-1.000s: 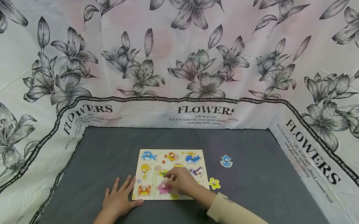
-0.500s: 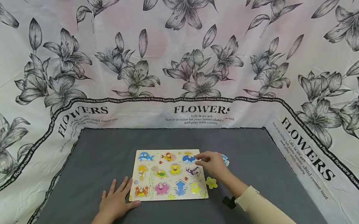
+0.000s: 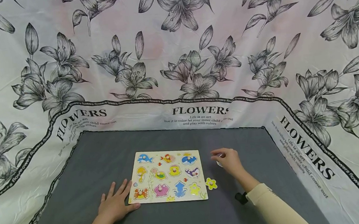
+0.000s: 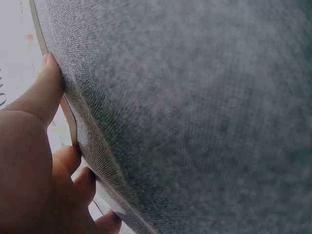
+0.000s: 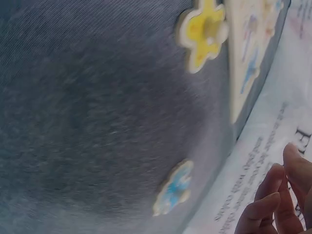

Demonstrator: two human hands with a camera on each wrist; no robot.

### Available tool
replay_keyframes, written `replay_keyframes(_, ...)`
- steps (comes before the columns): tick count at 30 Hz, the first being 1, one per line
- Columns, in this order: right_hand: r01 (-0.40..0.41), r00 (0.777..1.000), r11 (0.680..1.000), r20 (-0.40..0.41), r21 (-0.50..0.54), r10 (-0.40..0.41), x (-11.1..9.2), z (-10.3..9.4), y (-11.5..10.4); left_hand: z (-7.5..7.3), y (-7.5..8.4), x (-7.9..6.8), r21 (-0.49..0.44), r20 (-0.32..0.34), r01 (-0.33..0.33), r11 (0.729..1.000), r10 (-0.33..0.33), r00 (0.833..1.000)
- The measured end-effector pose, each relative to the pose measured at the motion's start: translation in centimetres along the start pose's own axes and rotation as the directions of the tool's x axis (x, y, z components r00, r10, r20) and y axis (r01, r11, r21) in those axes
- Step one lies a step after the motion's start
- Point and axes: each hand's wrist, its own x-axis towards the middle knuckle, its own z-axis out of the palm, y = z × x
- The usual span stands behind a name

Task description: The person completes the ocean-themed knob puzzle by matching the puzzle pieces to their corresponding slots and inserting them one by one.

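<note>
A cream wooden puzzle board (image 3: 173,198) with sea-animal pieces lies on the grey cloth. My left hand (image 3: 113,205) is spread at its left edge, and in the left wrist view its thumb (image 4: 46,85) touches the board's edge. Right of the board my right hand (image 3: 231,162) hovers with fingers loosely bent and nothing held. Below it is a blue squid piece (image 5: 174,189), mostly hidden by the hand in the head view. A yellow starfish piece (image 3: 211,183) with a knob lies beside the board's right edge. Squid (image 3: 179,189) and starfish (image 3: 194,188) pictures show on the board.
Grey cloth (image 3: 164,221) covers the table. A white flower-printed curtain (image 3: 135,120) surrounds it at the back and both sides. Dark wrist-camera parts (image 3: 241,198) show by the right sleeve.
My right hand has moved from over the board's middle rightward, off the board, to above the squid piece. My left hand has stayed at the left edge. The head view has shifted slightly.
</note>
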Motion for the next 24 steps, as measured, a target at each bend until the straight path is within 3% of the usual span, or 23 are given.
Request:
replay_keyframes(10,-0.027,0.999,0.996,-0.025,-0.08,0.025,1.3,0.1,3.3,0.2,-0.2,0.2,0.005,0.01,0.008,1.0,-0.008,1.0)
replay_keyframes(18,-0.114,0.993,0.981,0.016,-0.156,0.118,1.4,0.1,4.5,0.1,-0.1,0.2,0.013,0.007,0.01,1.0,-0.01,1.0)
replay_keyframes(24,-0.089,0.996,0.982,0.007,-0.167,0.091,1.5,0.2,5.2,0.3,-0.2,0.3,0.012,0.009,0.017,1.0,-0.017,1.0)
